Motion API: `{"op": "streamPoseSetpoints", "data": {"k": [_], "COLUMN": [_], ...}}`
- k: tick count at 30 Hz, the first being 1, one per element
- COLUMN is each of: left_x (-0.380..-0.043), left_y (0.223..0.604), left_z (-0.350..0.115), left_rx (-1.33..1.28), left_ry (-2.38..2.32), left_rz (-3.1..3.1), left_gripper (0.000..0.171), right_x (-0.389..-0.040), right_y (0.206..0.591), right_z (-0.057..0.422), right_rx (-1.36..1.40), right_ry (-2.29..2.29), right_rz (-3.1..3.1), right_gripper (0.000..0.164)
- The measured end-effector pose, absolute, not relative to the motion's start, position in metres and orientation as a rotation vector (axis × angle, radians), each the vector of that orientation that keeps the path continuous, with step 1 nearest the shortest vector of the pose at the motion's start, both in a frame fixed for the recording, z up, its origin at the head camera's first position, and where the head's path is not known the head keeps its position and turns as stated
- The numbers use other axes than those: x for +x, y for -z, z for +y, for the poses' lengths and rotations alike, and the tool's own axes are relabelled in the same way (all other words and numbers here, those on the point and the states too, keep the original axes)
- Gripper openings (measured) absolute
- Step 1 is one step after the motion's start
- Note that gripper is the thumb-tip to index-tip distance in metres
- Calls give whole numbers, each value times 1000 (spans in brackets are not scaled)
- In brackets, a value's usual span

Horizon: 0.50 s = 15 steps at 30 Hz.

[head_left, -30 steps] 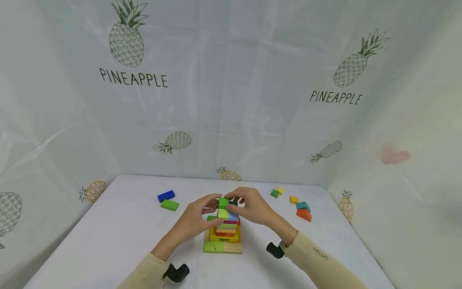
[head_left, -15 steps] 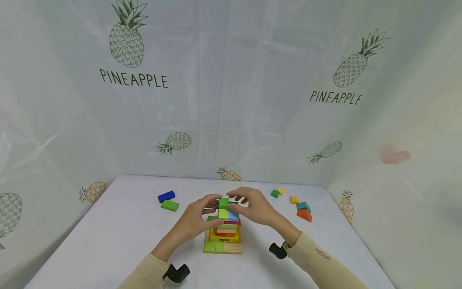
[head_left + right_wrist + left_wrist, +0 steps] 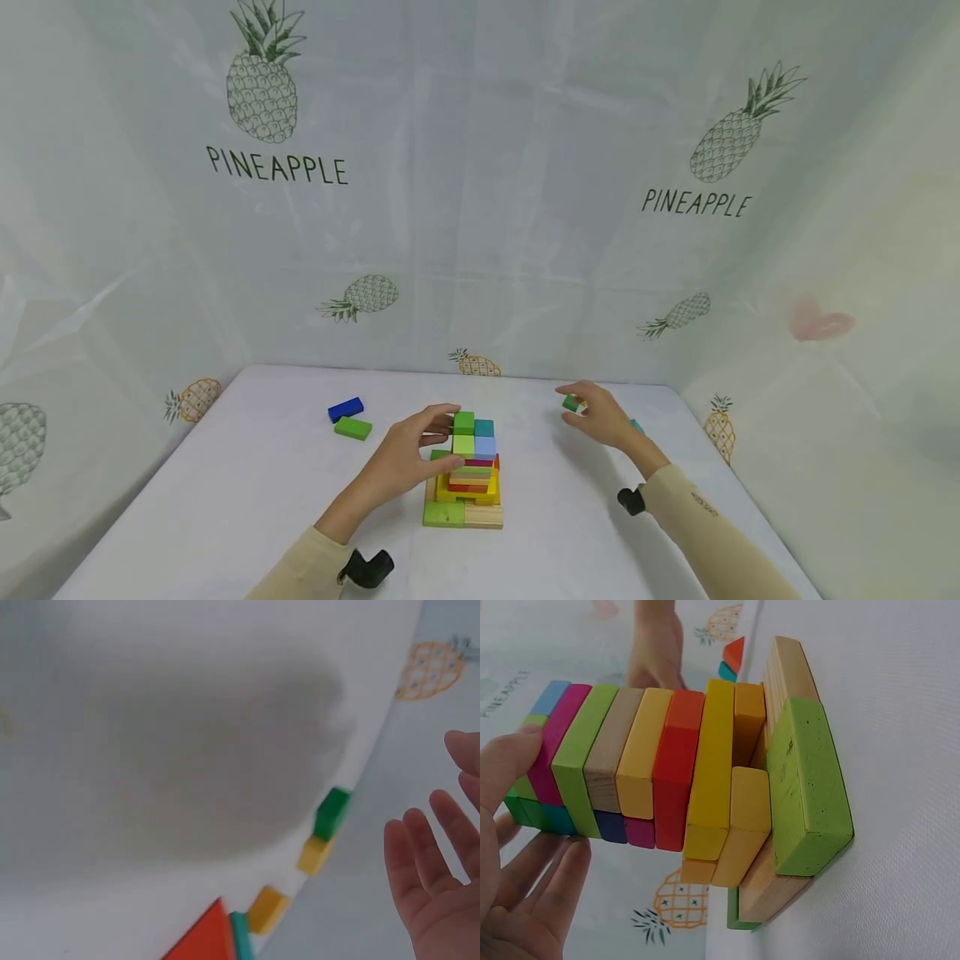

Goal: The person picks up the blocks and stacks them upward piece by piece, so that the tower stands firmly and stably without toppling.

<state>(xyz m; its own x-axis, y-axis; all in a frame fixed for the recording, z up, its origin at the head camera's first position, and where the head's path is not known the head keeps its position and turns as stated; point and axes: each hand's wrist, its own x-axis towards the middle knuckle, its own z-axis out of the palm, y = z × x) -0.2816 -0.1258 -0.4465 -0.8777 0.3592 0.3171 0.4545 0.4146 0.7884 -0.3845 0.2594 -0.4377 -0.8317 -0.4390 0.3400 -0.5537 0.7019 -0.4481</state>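
A tower of coloured wooden blocks (image 3: 474,447) stands on the white table, topped by a green cube (image 3: 463,422) and a teal block (image 3: 483,428). My left hand (image 3: 401,454) curls round the tower's upper left side, its thumb (image 3: 511,759) by the light green and magenta blocks and its fingers on the far side. Over at the right, my right hand (image 3: 606,419) reaches above the table with fingers spread, holding nothing. Between its thumb and fingers in the head view lies a small dark green block (image 3: 331,813); the right wrist view shows them apart.
A blue block (image 3: 346,407) and a flat green block (image 3: 352,427) lie left of the tower. Beside the dark green block are two yellow blocks (image 3: 314,855), then a teal piece (image 3: 241,935) and an orange triangular block (image 3: 206,937). A pineapple-print curtain (image 3: 480,208) hangs behind the table.
My right hand has left the tower's top and moved right to the small blocks, baring the teal block it covered. The left hand stays at the tower.
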Motion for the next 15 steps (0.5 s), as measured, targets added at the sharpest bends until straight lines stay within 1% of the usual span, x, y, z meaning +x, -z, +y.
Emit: {"op": "streamPoseSetpoints", "data": {"k": [6, 15], "left_x": [-281, -284], "left_y": [448, 449], "left_z": [-129, -128], "left_rx": [-735, -768], "left_ry": [1488, 1471], "left_rz": [-2544, -2538], "left_gripper": [74, 73], "right_x": [-405, -421], "right_y": [453, 468], "right_z": [274, 277], "right_rx": [725, 554], "right_ry": [-788, -766], "right_rz": [-2804, -2938], "right_gripper": [49, 50]}}
